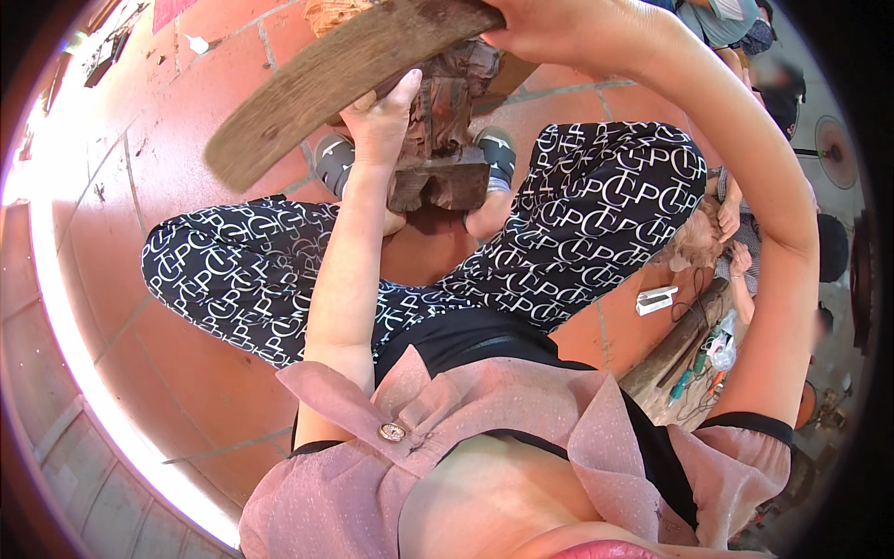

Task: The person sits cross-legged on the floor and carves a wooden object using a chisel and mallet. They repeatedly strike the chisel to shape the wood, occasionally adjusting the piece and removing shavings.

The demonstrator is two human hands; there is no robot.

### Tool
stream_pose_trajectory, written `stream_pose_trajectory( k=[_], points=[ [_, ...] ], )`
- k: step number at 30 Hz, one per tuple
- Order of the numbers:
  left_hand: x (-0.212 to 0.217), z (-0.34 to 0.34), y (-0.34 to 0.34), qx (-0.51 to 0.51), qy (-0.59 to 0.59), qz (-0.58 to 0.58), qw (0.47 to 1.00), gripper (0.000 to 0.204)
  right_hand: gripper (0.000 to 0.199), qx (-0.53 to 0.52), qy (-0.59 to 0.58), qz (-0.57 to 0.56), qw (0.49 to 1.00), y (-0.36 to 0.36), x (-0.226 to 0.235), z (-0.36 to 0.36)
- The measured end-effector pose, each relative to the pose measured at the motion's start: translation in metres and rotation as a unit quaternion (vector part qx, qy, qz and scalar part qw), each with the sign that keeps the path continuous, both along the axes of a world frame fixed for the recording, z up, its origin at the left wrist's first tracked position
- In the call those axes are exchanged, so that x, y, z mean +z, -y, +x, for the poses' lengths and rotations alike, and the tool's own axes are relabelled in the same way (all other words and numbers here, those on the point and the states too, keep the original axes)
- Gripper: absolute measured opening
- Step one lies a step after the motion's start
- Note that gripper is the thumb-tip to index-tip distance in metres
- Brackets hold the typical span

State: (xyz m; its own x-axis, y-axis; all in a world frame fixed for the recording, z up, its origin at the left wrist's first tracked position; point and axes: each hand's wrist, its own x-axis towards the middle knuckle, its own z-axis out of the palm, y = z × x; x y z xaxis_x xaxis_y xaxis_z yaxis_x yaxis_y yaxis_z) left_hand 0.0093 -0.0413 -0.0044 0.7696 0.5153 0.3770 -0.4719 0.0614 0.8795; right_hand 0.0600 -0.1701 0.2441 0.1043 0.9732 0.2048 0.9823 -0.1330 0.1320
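Note:
A long, slightly curved, flat wooden club slants across the top of the head view. Its near end, at the upper right, is in my right hand, whose fingers are partly cut off by the picture's edge. Beneath the club, my left hand is closed with the thumb pointing up. Whatever it holds is hidden behind the club. Right beside my left hand stands a dark brown carved wood block, between my two feet. The club covers part of the carving's upper end.
Red floor tiles surround me. At the right lie a wooden beam, power tools with cords and a small white box. Other people work there, one with hands on a pale carving. A fan stands farther off.

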Motion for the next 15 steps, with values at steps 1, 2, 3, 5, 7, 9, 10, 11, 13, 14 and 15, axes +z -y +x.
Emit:
stream_pose_trajectory(
  k=[1,2,3,5,7,9,10,11,13,14,15],
  points=[
    [0.0,0.001,0.001,-0.002,0.008,0.004,1.0,0.022,0.018,-0.017,0.005,-0.021,1.0,0.0,0.002,-0.001],
    [-0.001,0.001,0.0,0.032,0.003,0.101,0.994,0.023,0.019,-0.033,0.01,-0.044,0.998,0.0,0.003,-0.002],
    [-0.003,0.002,-0.004,0.069,0.0,0.199,0.978,0.024,0.019,-0.1,0.047,-0.118,0.987,-0.004,0.006,-0.003],
    [-0.006,0.005,-0.007,0.104,0.0,0.299,0.948,0.025,0.022,-0.157,0.094,-0.176,0.967,-0.004,0.008,0.0],
    [-0.001,0.001,-0.003,0.051,-0.002,0.203,0.978,0.026,0.022,-0.119,0.1,-0.126,0.98,0.003,0.006,-0.003],
    [-0.004,0.0,-0.002,0.007,0.0,0.086,0.996,0.027,0.022,-0.064,0.06,-0.073,0.993,0.008,0.003,-0.003],
    [-0.012,0.004,-0.003,0.013,0.01,0.074,0.997,0.028,0.022,-0.03,0.018,-0.045,0.998,0.009,0.002,-0.003],
    [-0.021,0.006,-0.005,0.019,0.019,0.063,0.998,0.029,0.022,0.004,-0.024,-0.016,1.0,0.008,0.002,-0.003],
    [-0.025,0.01,-0.012,0.049,-0.01,0.227,0.973,0.029,0.024,-0.096,0.065,-0.096,0.989,0.012,0.0,-0.005],
    [-0.027,0.011,-0.016,0.065,-0.025,0.307,0.949,0.029,0.024,-0.119,0.077,-0.105,0.984,0.014,0.0,-0.006],
    [-0.018,0.007,-0.012,0.025,-0.042,0.186,0.981,0.021,0.025,-0.141,0.089,-0.114,0.979,0.015,0.0,-0.006]
  ],
)
